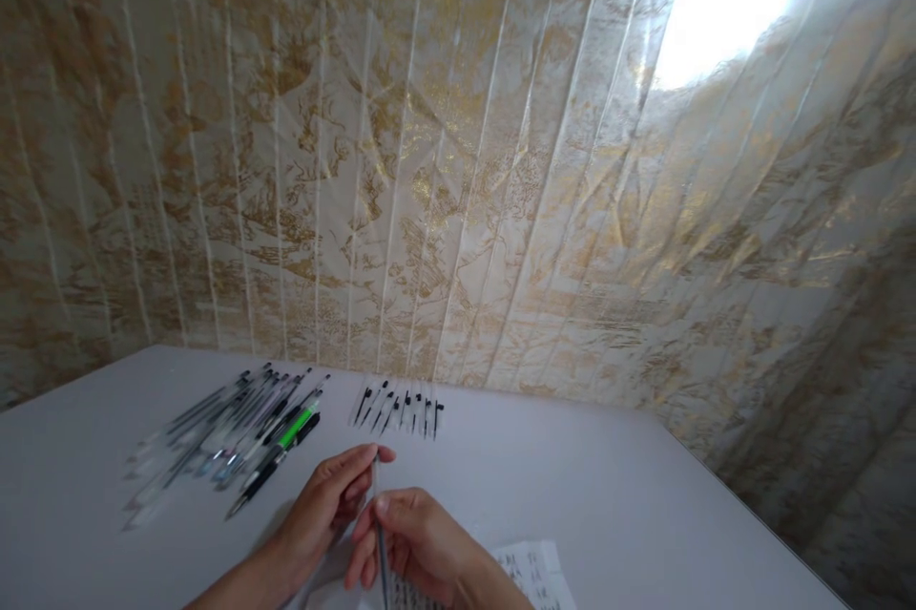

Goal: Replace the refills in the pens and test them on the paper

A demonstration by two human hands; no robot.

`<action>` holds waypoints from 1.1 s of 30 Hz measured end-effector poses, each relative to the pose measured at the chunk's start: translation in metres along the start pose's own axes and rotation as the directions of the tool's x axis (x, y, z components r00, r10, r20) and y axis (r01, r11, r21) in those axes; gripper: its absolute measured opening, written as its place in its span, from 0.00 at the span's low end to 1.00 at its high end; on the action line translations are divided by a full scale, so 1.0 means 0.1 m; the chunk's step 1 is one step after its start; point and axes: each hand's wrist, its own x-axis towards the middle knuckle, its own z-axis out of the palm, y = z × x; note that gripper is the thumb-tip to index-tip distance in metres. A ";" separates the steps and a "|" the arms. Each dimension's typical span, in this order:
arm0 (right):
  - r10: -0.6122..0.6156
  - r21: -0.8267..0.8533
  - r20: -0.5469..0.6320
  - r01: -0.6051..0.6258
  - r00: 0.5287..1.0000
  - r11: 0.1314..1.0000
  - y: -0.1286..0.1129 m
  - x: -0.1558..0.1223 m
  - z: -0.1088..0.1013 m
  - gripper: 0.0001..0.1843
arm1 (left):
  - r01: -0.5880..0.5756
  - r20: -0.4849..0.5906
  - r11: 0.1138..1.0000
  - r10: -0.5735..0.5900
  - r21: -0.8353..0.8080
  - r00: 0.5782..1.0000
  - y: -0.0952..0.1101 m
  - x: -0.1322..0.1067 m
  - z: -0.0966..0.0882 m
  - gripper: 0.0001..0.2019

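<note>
Near the table's front edge, my two hands hold one slim pen (pixel 382 543) upright between them. My left hand (pixel 325 500) pinches its upper end between thumb and fingers. Lower down, my right hand (pixel 419 534) has its thumb and fingers closed on the barrel, which looks clear with a dark core. The pen's lower tip runs out of view at the bottom. Beneath my right hand lies a sheet of paper (pixel 536 572) with dark handwriting, partly covered by the hand.
A loose pile of pens (pixel 236 429), mostly clear and black, lies at the left, with a bright green pen (pixel 299 429) at its right side. Several black pen caps (pixel 405 408) stand in a row behind my hands. A gold-patterned curtain (pixel 429 161) hangs behind the white table (pixel 615 495).
</note>
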 end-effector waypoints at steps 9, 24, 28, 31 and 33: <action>0.093 0.009 -0.120 -0.093 0.988 0.996 -0.07 -0.03 0.09 0.35 | -0.041 -0.042 0.987 0.035 -0.155 0.999 0.01 0.07 -0.05 0.19; 0.202 0.079 -0.011 -0.201 0.979 0.976 -0.12 -0.05 0.00 0.33 | -0.054 -0.047 0.973 0.045 -0.224 0.998 0.10 0.06 -0.10 0.17; 0.093 0.093 -0.089 -0.085 0.992 0.992 -0.10 -0.08 0.01 0.20 | -0.061 -0.006 0.966 0.061 -0.250 0.998 0.10 0.06 -0.09 0.17; 0.079 0.125 -0.115 -0.064 0.990 0.990 -0.09 -0.06 -0.01 0.20 | -0.062 0.005 0.963 0.066 -0.261 0.998 0.09 0.08 -0.10 0.17; 0.144 0.145 -0.077 -0.132 0.987 0.981 -0.09 -0.03 -0.03 0.26 | -0.061 -0.003 0.964 0.062 -0.260 0.998 0.09 0.09 -0.11 0.17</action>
